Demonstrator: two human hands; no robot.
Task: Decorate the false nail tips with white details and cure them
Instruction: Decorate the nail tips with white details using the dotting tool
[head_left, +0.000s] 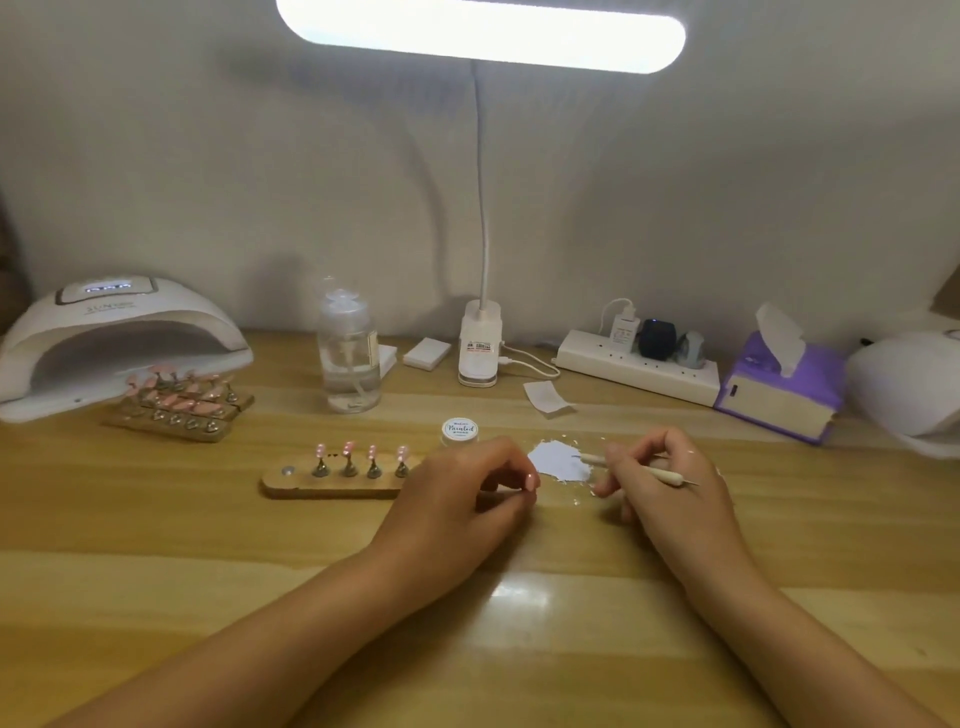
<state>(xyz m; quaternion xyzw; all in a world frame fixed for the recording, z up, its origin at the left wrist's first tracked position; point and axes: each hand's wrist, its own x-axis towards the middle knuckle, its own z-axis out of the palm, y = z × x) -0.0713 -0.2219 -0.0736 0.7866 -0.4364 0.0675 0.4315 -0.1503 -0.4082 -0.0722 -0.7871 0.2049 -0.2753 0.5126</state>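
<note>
My left hand pinches a pink false nail tip between its curled fingers, just above the wooden table. My right hand grips a thin white dotting tool, whose tip points left over a patch of white gel spread on the table. A small jar of white paint gel stands behind that patch. Left of my left hand lies a wooden holder carrying several pink nail tips on metal stands. More pink tips on holders sit in front of the white curing lamp.
A clear pump bottle stands at the back middle, beside a clip-on desk lamp with its lit bar overhead. A power strip, a purple tissue box and a second white device line the right back. Small white pads lie near the lamp.
</note>
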